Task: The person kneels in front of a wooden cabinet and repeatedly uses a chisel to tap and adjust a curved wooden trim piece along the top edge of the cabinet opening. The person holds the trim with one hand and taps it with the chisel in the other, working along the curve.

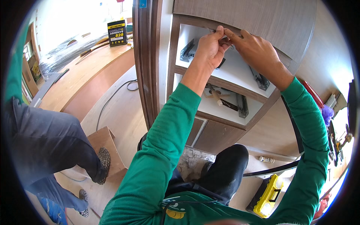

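Both arms, in green sleeves, reach up to a wood-grain cabinet [229, 83] with white-lined openings. At the top edge of the upper opening, my left hand [213, 45] is closed, thumb and fingers pinched together. My right hand [259, 52] meets it there, its fingers bent in and fingertips beside the left ones. Whatever they hold is too small or hidden to make out. Dark metal runners [262, 79] line the sides of the openings. A tool with a wooden handle [215, 96] lies in the lower opening.
A co-worker's shoe [104, 165] rests on a wooden box step [108, 144] at left. A cable [108, 101] crosses the floor. Against a doorframe [146, 56], a curved bench [101, 62] carries a black-and-yellow can [117, 33]. A yellow-and-black toolbox [268, 197] stands lower right near a small bottle [266, 159].
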`<state>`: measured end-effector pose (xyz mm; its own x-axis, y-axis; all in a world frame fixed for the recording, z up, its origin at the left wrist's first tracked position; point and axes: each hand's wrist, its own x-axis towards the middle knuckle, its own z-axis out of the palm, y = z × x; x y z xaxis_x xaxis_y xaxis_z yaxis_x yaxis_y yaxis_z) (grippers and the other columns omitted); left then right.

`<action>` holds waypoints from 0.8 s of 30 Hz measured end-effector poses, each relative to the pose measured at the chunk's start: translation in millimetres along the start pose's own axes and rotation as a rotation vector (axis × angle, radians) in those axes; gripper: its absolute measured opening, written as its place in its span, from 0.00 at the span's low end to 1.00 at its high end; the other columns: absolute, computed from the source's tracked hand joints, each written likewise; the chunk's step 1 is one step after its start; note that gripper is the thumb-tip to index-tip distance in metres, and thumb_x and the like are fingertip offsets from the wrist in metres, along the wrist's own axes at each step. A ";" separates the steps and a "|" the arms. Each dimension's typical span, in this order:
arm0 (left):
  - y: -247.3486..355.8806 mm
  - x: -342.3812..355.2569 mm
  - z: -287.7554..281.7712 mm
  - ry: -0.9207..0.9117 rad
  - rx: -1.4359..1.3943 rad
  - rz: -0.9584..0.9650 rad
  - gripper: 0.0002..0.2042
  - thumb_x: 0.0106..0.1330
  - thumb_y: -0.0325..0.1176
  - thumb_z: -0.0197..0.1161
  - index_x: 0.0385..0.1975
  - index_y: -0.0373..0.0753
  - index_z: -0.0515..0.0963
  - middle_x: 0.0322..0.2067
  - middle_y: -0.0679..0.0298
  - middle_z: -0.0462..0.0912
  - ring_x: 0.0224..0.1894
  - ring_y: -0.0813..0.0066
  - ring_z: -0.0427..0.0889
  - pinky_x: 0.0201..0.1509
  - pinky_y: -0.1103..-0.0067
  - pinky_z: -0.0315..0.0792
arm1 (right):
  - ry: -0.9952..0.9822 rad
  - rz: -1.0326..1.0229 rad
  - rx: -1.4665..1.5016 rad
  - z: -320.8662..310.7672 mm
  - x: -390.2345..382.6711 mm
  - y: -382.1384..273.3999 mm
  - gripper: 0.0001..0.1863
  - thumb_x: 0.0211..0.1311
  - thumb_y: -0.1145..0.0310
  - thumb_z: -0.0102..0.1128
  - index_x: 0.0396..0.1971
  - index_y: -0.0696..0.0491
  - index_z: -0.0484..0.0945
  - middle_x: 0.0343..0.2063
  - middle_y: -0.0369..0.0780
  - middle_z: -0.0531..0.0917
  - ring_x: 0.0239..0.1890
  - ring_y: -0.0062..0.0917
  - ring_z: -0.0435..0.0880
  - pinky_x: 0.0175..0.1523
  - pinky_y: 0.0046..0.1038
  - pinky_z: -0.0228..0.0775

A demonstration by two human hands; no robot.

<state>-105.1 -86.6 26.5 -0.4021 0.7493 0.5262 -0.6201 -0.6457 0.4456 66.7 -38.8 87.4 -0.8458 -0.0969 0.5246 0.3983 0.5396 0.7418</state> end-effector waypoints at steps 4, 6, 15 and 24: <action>5.8 -3.6 4.8 0.025 0.020 0.041 0.13 0.81 0.42 0.66 0.42 0.37 0.79 0.35 0.64 0.80 0.44 0.69 0.81 0.56 0.66 0.83 | 0.034 -0.014 0.009 0.5 3.3 -1.7 0.33 0.74 0.68 0.65 0.76 0.44 0.68 0.42 0.45 0.87 0.39 0.38 0.95 0.39 0.34 0.91; 8.0 -2.4 1.9 0.054 -0.005 0.055 0.14 0.80 0.44 0.67 0.42 0.38 0.78 0.34 0.65 0.78 0.41 0.70 0.81 0.54 0.66 0.83 | 0.046 -0.023 0.004 0.0 5.8 -3.8 0.33 0.74 0.68 0.65 0.76 0.45 0.68 0.42 0.45 0.87 0.40 0.38 0.95 0.39 0.34 0.91; -4.4 11.0 -11.5 0.090 -0.039 0.116 0.11 0.86 0.37 0.57 0.45 0.35 0.78 0.37 0.62 0.85 0.40 0.68 0.86 0.50 0.69 0.84 | 0.012 -0.028 -0.079 0.9 14.4 -10.8 0.35 0.71 0.70 0.67 0.77 0.46 0.67 0.43 0.46 0.87 0.42 0.37 0.95 0.43 0.31 0.91; 5.8 2.4 -9.4 0.067 0.100 0.102 0.13 0.86 0.39 0.58 0.46 0.33 0.80 0.40 0.60 0.86 0.43 0.67 0.87 0.52 0.68 0.85 | 0.076 -0.020 -0.027 6.0 12.2 -11.5 0.33 0.71 0.71 0.67 0.75 0.47 0.70 0.41 0.45 0.88 0.39 0.35 0.95 0.41 0.29 0.90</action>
<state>-116.0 -87.1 23.6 -0.5060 0.6848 0.5244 -0.5047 -0.7281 0.4639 49.8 -41.2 82.8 -0.8247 -0.1718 0.5388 0.3915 0.5141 0.7632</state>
